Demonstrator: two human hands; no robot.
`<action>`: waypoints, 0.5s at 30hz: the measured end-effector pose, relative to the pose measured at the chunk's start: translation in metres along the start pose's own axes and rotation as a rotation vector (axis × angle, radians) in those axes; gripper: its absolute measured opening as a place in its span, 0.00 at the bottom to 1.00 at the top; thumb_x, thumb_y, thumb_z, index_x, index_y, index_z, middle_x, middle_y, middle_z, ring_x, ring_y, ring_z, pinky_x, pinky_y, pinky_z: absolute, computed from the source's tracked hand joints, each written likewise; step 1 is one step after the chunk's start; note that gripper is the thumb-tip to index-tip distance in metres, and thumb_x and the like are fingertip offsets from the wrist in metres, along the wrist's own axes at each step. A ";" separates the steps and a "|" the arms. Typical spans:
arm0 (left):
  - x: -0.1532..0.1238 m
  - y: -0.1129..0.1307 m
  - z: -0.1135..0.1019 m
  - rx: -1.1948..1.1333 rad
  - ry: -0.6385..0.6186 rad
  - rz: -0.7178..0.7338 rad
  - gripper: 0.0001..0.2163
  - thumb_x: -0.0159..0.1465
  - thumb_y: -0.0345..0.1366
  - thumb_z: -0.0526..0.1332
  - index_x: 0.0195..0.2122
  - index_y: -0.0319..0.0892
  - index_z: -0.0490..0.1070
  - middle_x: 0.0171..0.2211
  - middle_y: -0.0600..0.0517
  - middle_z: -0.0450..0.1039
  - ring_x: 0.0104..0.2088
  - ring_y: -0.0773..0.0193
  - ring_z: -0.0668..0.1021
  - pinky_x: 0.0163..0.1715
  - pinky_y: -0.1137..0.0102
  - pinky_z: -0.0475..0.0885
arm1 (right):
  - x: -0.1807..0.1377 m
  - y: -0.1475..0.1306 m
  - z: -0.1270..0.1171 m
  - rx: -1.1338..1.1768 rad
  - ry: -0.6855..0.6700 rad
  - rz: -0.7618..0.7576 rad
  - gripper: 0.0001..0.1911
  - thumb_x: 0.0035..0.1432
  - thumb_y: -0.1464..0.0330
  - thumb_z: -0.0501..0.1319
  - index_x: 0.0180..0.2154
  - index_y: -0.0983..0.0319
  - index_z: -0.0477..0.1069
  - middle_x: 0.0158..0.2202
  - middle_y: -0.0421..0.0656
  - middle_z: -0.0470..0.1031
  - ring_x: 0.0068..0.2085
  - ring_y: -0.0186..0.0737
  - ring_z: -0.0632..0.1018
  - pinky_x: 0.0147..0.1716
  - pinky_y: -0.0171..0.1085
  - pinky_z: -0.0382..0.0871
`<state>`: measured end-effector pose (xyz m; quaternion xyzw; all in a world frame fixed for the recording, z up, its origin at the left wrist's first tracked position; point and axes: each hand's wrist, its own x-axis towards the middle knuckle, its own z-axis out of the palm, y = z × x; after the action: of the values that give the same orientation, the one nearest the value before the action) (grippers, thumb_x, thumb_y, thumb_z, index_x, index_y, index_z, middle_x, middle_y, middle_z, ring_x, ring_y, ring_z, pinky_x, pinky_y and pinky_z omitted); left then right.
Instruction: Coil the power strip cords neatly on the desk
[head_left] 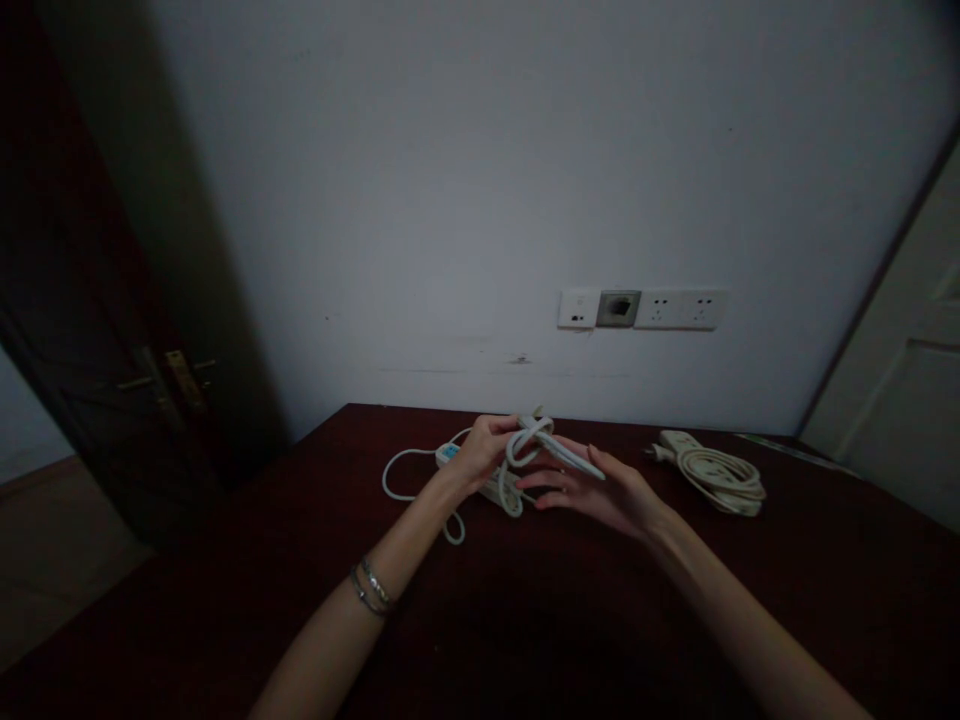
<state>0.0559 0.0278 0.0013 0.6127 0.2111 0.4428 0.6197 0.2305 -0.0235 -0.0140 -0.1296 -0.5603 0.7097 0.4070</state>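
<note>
I have one view only, from the camera worn on the head. It faces forward and down over the dark red table (187, 620) toward the white wall (480, 150) and its socket strip (643, 309). The left hand (484, 452) and right hand (600, 492) sit close, just below mid-frame. A dark door (75, 380) fills the left.

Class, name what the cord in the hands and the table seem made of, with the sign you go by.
Cord: likely flexible plastic sheathing, smooth and off-white; it bends into soft loops. Table: probably varnished wood or veneer, dark red-brown with a dull sheen; the dim light hides any grain.
</note>
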 end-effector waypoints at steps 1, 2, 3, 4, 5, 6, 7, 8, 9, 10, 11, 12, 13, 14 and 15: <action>0.000 -0.002 0.000 -0.034 0.014 -0.029 0.10 0.44 0.36 0.67 0.25 0.35 0.76 0.17 0.55 0.65 0.19 0.74 0.64 0.21 0.77 0.58 | 0.000 0.002 -0.001 -0.010 -0.023 -0.004 0.29 0.51 0.52 0.60 0.51 0.61 0.64 0.52 0.53 0.67 0.49 0.51 0.72 0.44 0.47 0.67; 0.001 -0.004 0.000 -0.058 0.024 -0.050 0.10 0.43 0.36 0.67 0.24 0.34 0.75 0.17 0.55 0.65 0.18 0.75 0.63 0.20 0.77 0.57 | 0.001 0.004 -0.002 -0.031 -0.033 -0.003 0.31 0.49 0.52 0.62 0.51 0.61 0.63 0.52 0.54 0.67 0.49 0.52 0.72 0.43 0.47 0.67; 0.002 -0.006 -0.001 -0.076 0.034 -0.067 0.11 0.42 0.37 0.68 0.24 0.34 0.75 0.17 0.55 0.66 0.18 0.75 0.63 0.20 0.78 0.57 | 0.001 0.006 -0.003 -0.056 -0.033 -0.001 0.33 0.47 0.52 0.63 0.52 0.61 0.63 0.52 0.55 0.67 0.49 0.52 0.72 0.42 0.46 0.68; 0.003 -0.007 -0.002 -0.089 0.042 -0.085 0.11 0.42 0.37 0.68 0.24 0.34 0.75 0.17 0.54 0.66 0.18 0.75 0.63 0.19 0.78 0.57 | 0.002 0.007 -0.005 -0.083 -0.027 0.002 0.35 0.46 0.51 0.64 0.52 0.62 0.62 0.52 0.55 0.67 0.49 0.52 0.72 0.42 0.46 0.68; 0.003 -0.009 -0.003 -0.098 0.047 -0.102 0.12 0.42 0.37 0.68 0.24 0.33 0.75 0.18 0.53 0.67 0.18 0.75 0.64 0.19 0.78 0.57 | 0.002 0.007 -0.006 -0.113 -0.018 0.007 0.36 0.45 0.51 0.64 0.52 0.62 0.62 0.52 0.56 0.66 0.48 0.52 0.73 0.41 0.45 0.69; 0.004 -0.010 -0.004 -0.104 0.048 -0.114 0.12 0.42 0.37 0.68 0.24 0.33 0.75 0.18 0.53 0.68 0.18 0.74 0.65 0.19 0.77 0.58 | 0.003 0.006 -0.007 -0.149 -0.002 0.012 0.36 0.45 0.51 0.64 0.52 0.63 0.62 0.52 0.57 0.66 0.48 0.51 0.73 0.40 0.44 0.70; 0.004 -0.011 -0.004 -0.109 0.044 -0.121 0.12 0.42 0.37 0.67 0.24 0.33 0.75 0.18 0.53 0.68 0.18 0.74 0.65 0.19 0.77 0.58 | 0.003 0.005 -0.008 -0.189 0.018 0.022 0.34 0.46 0.53 0.64 0.52 0.63 0.63 0.52 0.57 0.67 0.47 0.50 0.74 0.39 0.43 0.70; 0.004 -0.011 -0.004 -0.109 0.034 -0.126 0.11 0.42 0.36 0.67 0.24 0.33 0.75 0.18 0.53 0.68 0.18 0.74 0.65 0.19 0.77 0.58 | 0.003 0.004 -0.008 -0.229 0.039 0.036 0.32 0.47 0.54 0.64 0.51 0.63 0.63 0.51 0.56 0.68 0.45 0.48 0.75 0.38 0.42 0.71; 0.004 -0.012 -0.004 -0.106 0.022 -0.126 0.11 0.42 0.35 0.67 0.25 0.33 0.75 0.18 0.53 0.68 0.18 0.74 0.65 0.19 0.77 0.57 | 0.003 0.003 -0.007 -0.265 0.062 0.050 0.29 0.49 0.56 0.64 0.50 0.63 0.64 0.50 0.56 0.69 0.44 0.46 0.76 0.37 0.41 0.72; 0.004 -0.012 -0.003 -0.102 0.014 -0.120 0.10 0.42 0.34 0.67 0.25 0.33 0.75 0.18 0.53 0.68 0.17 0.75 0.65 0.19 0.77 0.57 | 0.003 0.001 -0.006 -0.290 0.089 0.061 0.26 0.51 0.57 0.63 0.49 0.63 0.65 0.49 0.55 0.70 0.42 0.45 0.76 0.36 0.40 0.72; 0.003 -0.011 -0.002 -0.098 0.009 -0.110 0.10 0.42 0.34 0.67 0.25 0.33 0.75 0.17 0.53 0.68 0.17 0.75 0.65 0.19 0.77 0.57 | 0.003 0.000 -0.004 -0.301 0.118 0.066 0.24 0.53 0.58 0.62 0.48 0.64 0.66 0.47 0.54 0.72 0.41 0.44 0.77 0.35 0.39 0.73; 0.003 -0.011 -0.001 -0.094 0.007 -0.101 0.10 0.42 0.34 0.66 0.26 0.33 0.76 0.17 0.54 0.68 0.17 0.75 0.64 0.19 0.77 0.57 | 0.003 -0.001 -0.002 -0.300 0.152 0.066 0.22 0.54 0.58 0.60 0.46 0.64 0.67 0.45 0.54 0.73 0.40 0.43 0.78 0.33 0.38 0.73; 0.002 -0.011 0.000 -0.089 0.005 -0.093 0.10 0.43 0.34 0.66 0.26 0.34 0.76 0.18 0.54 0.68 0.18 0.75 0.64 0.19 0.77 0.57 | 0.003 -0.002 0.000 -0.293 0.190 0.064 0.21 0.55 0.57 0.59 0.45 0.64 0.68 0.43 0.53 0.74 0.38 0.42 0.78 0.32 0.37 0.73; 0.002 -0.011 0.001 -0.084 0.000 -0.086 0.10 0.43 0.34 0.66 0.26 0.34 0.76 0.18 0.54 0.68 0.18 0.75 0.64 0.19 0.77 0.57 | 0.004 -0.002 0.002 -0.283 0.229 0.062 0.20 0.55 0.57 0.59 0.43 0.64 0.69 0.41 0.52 0.75 0.37 0.41 0.78 0.30 0.36 0.73; 0.002 -0.011 0.001 -0.081 -0.008 -0.081 0.10 0.43 0.34 0.66 0.27 0.34 0.76 0.18 0.54 0.68 0.18 0.74 0.64 0.20 0.77 0.57 | 0.004 -0.003 0.004 -0.278 0.261 0.065 0.19 0.54 0.57 0.60 0.42 0.65 0.70 0.39 0.51 0.76 0.36 0.40 0.78 0.28 0.35 0.74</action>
<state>0.0605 0.0300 -0.0082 0.5798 0.2153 0.4231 0.6622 0.2262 -0.0235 -0.0091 -0.2934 -0.5909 0.6156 0.4311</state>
